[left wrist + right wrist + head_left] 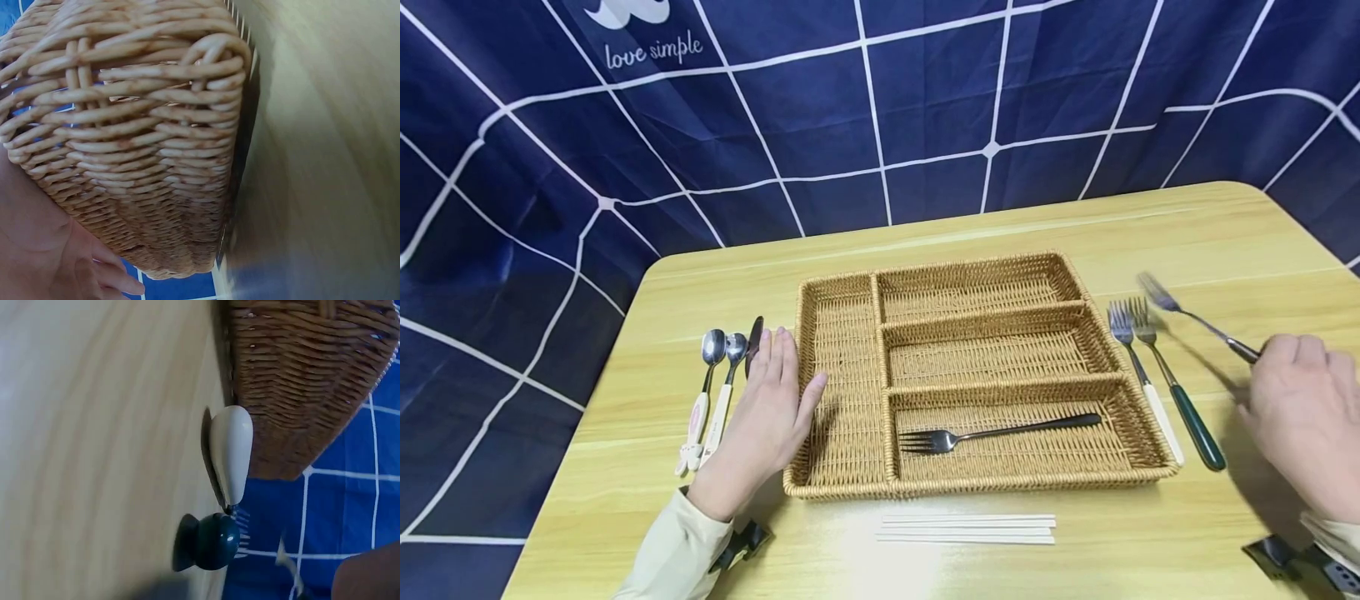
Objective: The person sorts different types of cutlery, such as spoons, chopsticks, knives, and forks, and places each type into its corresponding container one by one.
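A wicker tray with several compartments stands mid-table; a dark fork lies in its near compartment. My left hand rests flat on the table with straight fingers against the tray's left wall. My right hand holds a steel fork by its handle, lifted and blurred, right of the tray. Below it on the table lie a white-handled fork and a green-handled fork; the right wrist view shows their handle ends, white and green.
Two spoons and a dark knife lie left of my left hand. Several white sticks lie in front of the tray. A blue checked cloth hangs behind the wooden table.
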A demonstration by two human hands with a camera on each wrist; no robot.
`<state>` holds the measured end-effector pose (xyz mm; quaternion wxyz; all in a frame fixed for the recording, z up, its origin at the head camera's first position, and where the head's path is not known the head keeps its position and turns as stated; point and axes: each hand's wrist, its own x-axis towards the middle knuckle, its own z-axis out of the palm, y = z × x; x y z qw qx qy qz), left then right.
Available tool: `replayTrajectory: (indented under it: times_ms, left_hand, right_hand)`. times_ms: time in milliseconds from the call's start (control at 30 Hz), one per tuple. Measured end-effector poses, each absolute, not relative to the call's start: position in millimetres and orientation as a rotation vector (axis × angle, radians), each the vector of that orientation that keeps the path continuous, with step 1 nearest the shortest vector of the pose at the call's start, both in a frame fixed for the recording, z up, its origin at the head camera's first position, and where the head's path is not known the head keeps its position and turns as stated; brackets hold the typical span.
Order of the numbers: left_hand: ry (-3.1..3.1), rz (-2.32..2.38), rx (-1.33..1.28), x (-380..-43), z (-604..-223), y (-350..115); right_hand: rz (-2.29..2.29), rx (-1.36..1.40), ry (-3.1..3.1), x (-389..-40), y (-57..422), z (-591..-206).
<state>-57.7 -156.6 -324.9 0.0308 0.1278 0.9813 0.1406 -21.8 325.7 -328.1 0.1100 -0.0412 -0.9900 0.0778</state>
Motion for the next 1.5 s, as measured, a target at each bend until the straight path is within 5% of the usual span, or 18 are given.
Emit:
replayTrajectory:
  times_ms: [867,1500]
  left_hand:
    - [3.032,0.437,0.389,-60,-328,-156]
    - [3.028,0.441,0.382,-59,-328,-156]
  right_hand:
    - [0.302,0.906,-2.411,-35,237,-313]
    - [0.237,1.168,-2.431,-29,200,-315]
